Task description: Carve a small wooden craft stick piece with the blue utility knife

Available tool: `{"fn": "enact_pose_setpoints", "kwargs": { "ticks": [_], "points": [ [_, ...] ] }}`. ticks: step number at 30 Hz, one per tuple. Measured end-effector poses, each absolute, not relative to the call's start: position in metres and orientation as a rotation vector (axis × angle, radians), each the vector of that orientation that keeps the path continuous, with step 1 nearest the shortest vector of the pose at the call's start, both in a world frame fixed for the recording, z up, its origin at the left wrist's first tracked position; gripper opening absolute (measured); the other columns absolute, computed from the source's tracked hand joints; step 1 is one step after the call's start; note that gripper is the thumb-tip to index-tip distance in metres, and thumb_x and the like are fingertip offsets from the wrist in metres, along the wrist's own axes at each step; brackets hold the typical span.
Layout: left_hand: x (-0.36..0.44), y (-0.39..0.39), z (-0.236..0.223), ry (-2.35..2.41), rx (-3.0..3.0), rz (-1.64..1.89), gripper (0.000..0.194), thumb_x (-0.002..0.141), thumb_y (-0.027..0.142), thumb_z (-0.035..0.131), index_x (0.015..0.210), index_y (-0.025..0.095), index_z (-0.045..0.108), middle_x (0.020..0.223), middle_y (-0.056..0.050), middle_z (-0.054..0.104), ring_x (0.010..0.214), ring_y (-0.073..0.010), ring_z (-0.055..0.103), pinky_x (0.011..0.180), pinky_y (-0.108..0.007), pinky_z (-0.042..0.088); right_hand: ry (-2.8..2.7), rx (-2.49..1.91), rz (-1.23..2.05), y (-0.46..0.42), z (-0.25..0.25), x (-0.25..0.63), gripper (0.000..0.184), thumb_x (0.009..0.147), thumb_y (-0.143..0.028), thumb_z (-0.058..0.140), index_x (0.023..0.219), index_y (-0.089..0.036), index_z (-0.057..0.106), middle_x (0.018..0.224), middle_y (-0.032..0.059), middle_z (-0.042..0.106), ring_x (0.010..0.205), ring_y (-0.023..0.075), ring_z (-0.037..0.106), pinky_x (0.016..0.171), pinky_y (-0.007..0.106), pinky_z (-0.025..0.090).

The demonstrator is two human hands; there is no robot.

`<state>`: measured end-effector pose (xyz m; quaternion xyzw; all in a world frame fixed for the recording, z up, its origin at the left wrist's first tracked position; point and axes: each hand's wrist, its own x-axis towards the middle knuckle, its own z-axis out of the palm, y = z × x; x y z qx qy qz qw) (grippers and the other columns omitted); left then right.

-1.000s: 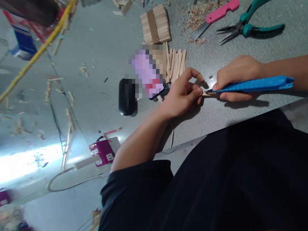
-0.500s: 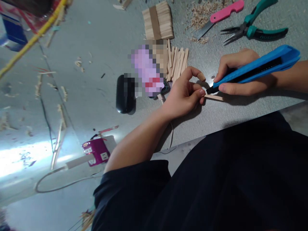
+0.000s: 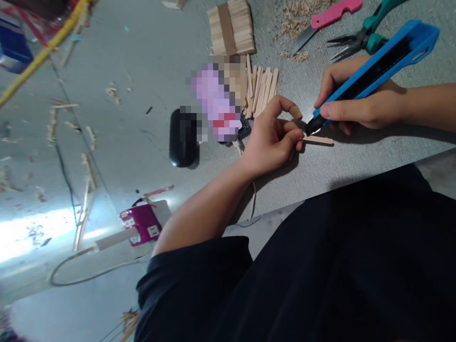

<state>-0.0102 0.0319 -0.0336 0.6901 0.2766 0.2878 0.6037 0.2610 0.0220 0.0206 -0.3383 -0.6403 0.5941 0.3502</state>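
Between the thumb and fingers of my left hand is one end of a wooden popsicle stick; its rounded free end points right, low over the table. The left index finger is bent and raised, with a tan bandage-like wrap at its tip. My right hand is closed around a blue utility knife, tilted with its handle up to the right. The knife's dark tip is down at the stick, close to the left fingertips. Whether the blade touches the wood I cannot tell.
Loose popsicle sticks and a banded bundle of sticks lie beyond my left hand, by a blurred phone and a black case. Wood shavings, a pink-handled knife and pliers lie farther back. A purple socket block is lower left.
My right hand has turned the utility knife steeper, its handle end rising. More of the popsicle stick's free end shows. My left hand keeps its grip almost unmoved.
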Motion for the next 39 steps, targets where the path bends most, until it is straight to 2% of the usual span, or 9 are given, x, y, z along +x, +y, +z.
{"fn": "enact_pose_setpoints", "kwargs": {
  "ticks": [6,9,12,14,17,20,26,34,39],
  "points": [
    [-0.01,0.03,-0.034,0.696,1.602,0.69,0.03,0.106,0.033,0.083,0.119,0.028,0.056,0.065,0.009,0.069,0.042,-0.0082,0.056,0.043,-0.019,0.041,-1.578,-0.896,1.659,0.022,0.02,0.262,0.042,0.089,-0.051,0.1,0.091,-0.021,0.072,0.064,-0.0043,0.072,0.04,0.0125,0.06,0.032,0.028,0.041],
    [-0.01,0.03,-0.034,0.677,1.618,0.659,0.029,0.106,0.031,0.081,0.12,0.028,0.055,0.066,0.009,0.07,0.043,-0.0088,0.057,0.043,-0.019,0.042,-1.621,-0.884,1.634,0.022,0.021,0.265,0.034,0.092,-0.046,0.096,0.093,-0.021,0.073,0.063,-0.0039,0.071,0.042,0.0128,0.06,0.035,0.028,0.041],
    [-0.01,0.03,-0.033,0.649,1.632,0.634,0.029,0.108,0.033,0.081,0.12,0.028,0.055,0.065,0.009,0.068,0.046,-0.0097,0.059,0.045,-0.02,0.043,-1.747,-0.874,1.493,0.021,0.022,0.269,0.016,0.097,-0.033,0.087,0.099,-0.021,0.076,0.062,-0.0046,0.069,0.05,0.0122,0.062,0.043,0.025,0.044],
    [-0.011,0.031,-0.031,0.654,1.631,0.622,0.029,0.108,0.035,0.081,0.121,0.028,0.056,0.065,0.009,0.068,0.046,-0.0097,0.059,0.045,-0.021,0.042,-1.851,-0.849,1.354,0.022,0.021,0.273,0.011,0.099,-0.033,0.085,0.101,-0.023,0.08,0.072,-0.0037,0.074,0.06,0.011,0.065,0.051,0.023,0.047],
    [-0.012,0.031,-0.027,0.679,1.608,0.574,0.031,0.108,0.036,0.082,0.121,0.028,0.055,0.067,0.008,0.069,0.046,-0.0097,0.058,0.046,-0.022,0.041,-1.972,-0.737,1.123,0.024,0.016,0.278,0.017,0.103,-0.042,0.084,0.105,-0.025,0.083,0.092,-0.0036,0.082,0.08,0.0103,0.072,0.068,0.022,0.052],
    [-0.013,0.032,-0.025,0.685,1.586,0.528,0.032,0.107,0.035,0.082,0.12,0.028,0.054,0.068,0.008,0.07,0.048,-0.0102,0.058,0.047,-0.022,0.042,-2.057,-0.686,1.039,0.025,0.011,0.28,0.02,0.106,-0.044,0.082,0.112,-0.024,0.083,0.096,-0.0024,0.083,0.09,0.0115,0.076,0.078,0.022,0.054],
    [-0.013,0.032,-0.021,0.674,1.611,0.485,0.032,0.107,0.035,0.08,0.121,0.029,0.052,0.069,0.008,0.07,0.052,-0.0115,0.061,0.05,-0.023,0.043,-2.166,-0.64,0.969,0.024,0.009,0.282,0.021,0.109,-0.042,0.079,0.114,-0.022,0.081,0.096,-0.0005,0.085,0.083,0.0115,0.077,0.075,0.023,0.054],
    [-0.015,0.031,-0.02,0.725,1.627,0.462,0.032,0.108,0.04,0.079,0.124,0.028,0.054,0.07,0.007,0.07,0.052,-0.0117,0.06,0.051,-0.024,0.046,-2.27,-0.659,0.788,0.022,0.005,0.281,0.027,0.109,-0.052,0.074,0.117,-0.027,0.082,0.095,-0.0063,0.082,0.08,0.0064,0.071,0.077,0.019,0.052],
    [-0.016,0.034,-0.025,0.711,1.573,0.473,0.029,0.107,0.035,0.079,0.125,0.029,0.058,0.07,0.006,0.071,0.047,-0.0116,0.057,0.045,-0.024,0.043,-2.175,-0.72,1.183,0.024,0.009,0.277,0.021,0.093,-0.043,0.095,0.105,-0.028,0.086,0.088,-0.0047,0.082,0.082,0.0073,0.073,0.07,0.012,0.051]
  ]
}}
